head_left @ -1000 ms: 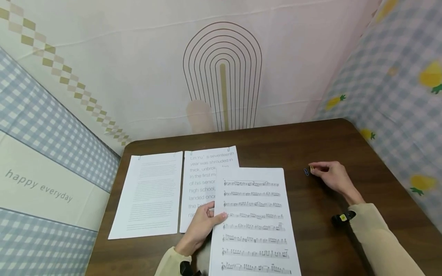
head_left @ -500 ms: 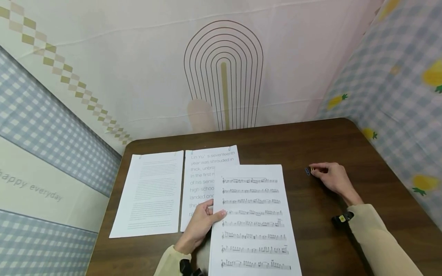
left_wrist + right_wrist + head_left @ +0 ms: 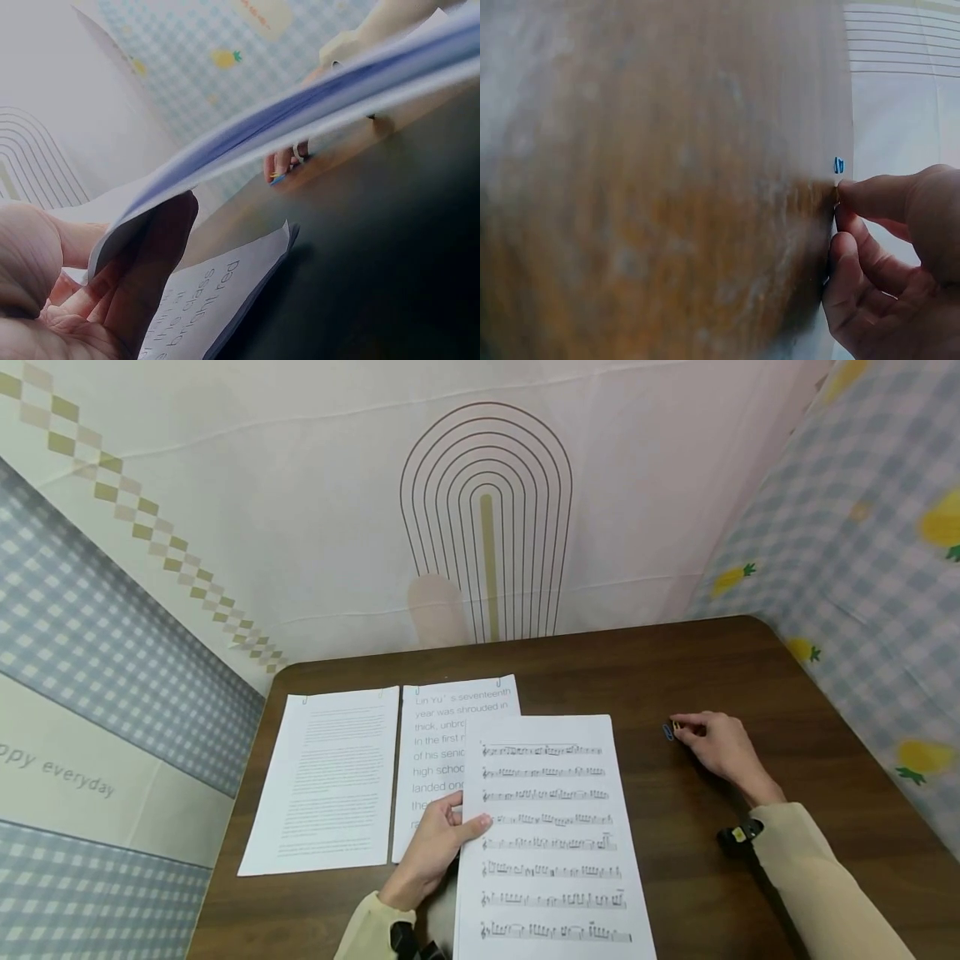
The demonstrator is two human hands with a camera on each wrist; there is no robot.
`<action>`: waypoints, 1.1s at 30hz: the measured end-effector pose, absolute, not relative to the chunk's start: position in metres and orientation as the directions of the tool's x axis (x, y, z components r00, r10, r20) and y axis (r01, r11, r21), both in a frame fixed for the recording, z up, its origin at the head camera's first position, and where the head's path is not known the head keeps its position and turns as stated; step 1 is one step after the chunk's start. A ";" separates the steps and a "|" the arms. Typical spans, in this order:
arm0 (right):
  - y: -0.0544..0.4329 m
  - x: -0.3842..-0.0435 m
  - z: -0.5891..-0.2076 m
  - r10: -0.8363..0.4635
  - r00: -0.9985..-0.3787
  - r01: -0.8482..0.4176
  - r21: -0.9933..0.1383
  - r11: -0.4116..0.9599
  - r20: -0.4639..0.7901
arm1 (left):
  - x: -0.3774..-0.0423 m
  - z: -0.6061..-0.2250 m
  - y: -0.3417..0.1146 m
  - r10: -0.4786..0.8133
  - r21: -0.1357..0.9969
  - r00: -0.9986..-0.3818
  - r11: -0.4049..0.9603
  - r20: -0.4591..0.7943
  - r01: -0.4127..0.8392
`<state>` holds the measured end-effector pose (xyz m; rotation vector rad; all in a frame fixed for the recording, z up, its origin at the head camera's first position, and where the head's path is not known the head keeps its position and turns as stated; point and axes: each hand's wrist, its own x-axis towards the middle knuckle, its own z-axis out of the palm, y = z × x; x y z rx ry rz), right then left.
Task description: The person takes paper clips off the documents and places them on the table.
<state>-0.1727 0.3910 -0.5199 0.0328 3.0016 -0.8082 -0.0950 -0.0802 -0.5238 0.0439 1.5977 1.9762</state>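
Note:
My left hand grips the left edge of a stack of sheet music, thumb on top and fingers beneath. In the left wrist view the stack is seen edge-on, raised above the table and slightly bowed. Over at the right, my right hand pinches a small yellow paper clip between thumb and fingertips, down at the tabletop. Just left of it lies a blue paper clip, which the right wrist view shows beyond the fingertips as a small blue loop.
Two printed paper stacks, one in small type and one in large type, lie at the left with clips on their top edges. The music overlaps the large-type one. Behind the brown table hangs a patterned cloth.
The sheet music's top edge has risen slightly in the head view, with the left hand still gripping it. My right hand has stayed at the yellow paper clip, hardly moving.

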 end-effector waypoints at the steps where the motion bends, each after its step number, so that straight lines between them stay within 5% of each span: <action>1: 0.391 -0.172 -0.520 0.011 -0.999 0.026 -0.501 0.865 -0.034 | -0.095 -0.524 -0.080 0.458 0.902 -0.826 -0.105 -0.330 -0.419; 33: 0.390 -0.168 -0.522 -0.011 -1.000 -0.022 -0.504 0.863 0.025 | -0.095 -0.523 -0.079 0.440 0.906 -0.835 -0.100 -0.331 -0.412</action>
